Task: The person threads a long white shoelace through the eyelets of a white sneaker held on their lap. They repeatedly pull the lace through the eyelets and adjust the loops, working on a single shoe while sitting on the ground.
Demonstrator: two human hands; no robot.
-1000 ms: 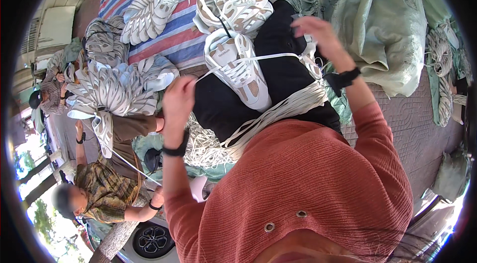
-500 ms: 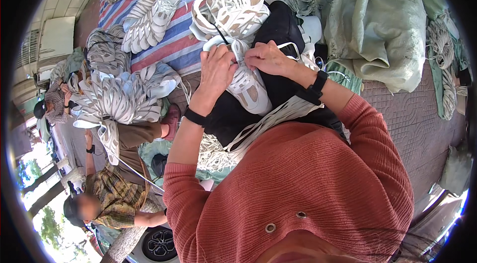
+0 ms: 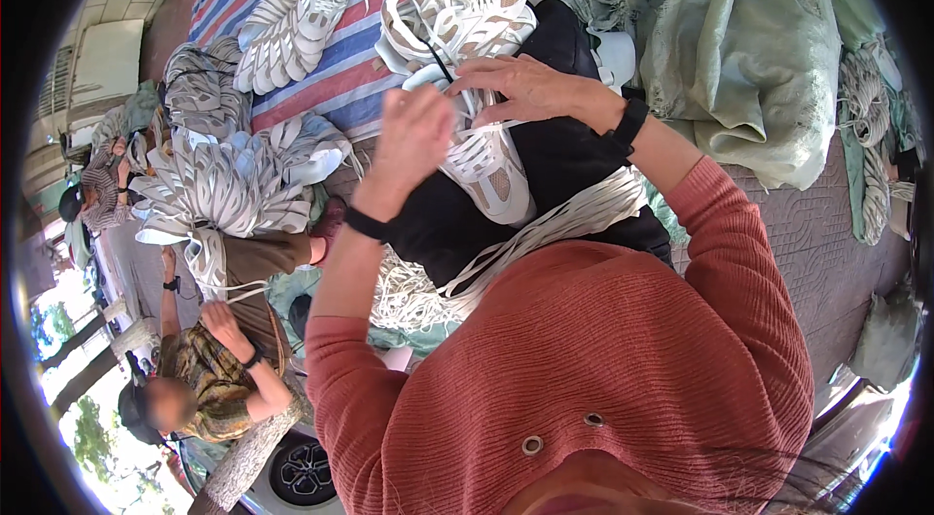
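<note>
A white and beige sneaker (image 3: 494, 179) rests on my dark-clothed lap, toe toward me. Over its lacing my right hand (image 3: 525, 90) spreads thumb and fingers apart, fingertips near the tongue. On the shoe's left side is my left hand (image 3: 420, 138), raised and smeared by motion; what its fingers do is hidden in the blur. Pale laces (image 3: 477, 141) cross the shoe's front, partly covered by the hands. Just beyond sits another white and beige sneaker (image 3: 457, 19), a dark cord-like strip hanging by it. A bundle of flat white laces (image 3: 555, 233) lies across my lap.
Rows of shoe uppers (image 3: 302, 34) lie on a striped sheet (image 3: 345, 77). More uppers (image 3: 219, 184) are heaped at left, near a seated co-worker (image 3: 214, 369) handling one with a lace. A pale green sack (image 3: 739, 48) stands at right. Loose laces (image 3: 413, 296) pile beside my left forearm.
Both hands were pinched close together at the sneaker's lacing. My left hand has pulled leftward, and my right hand's fingers have spread. The co-worker's hand has risen toward their shoe upper.
</note>
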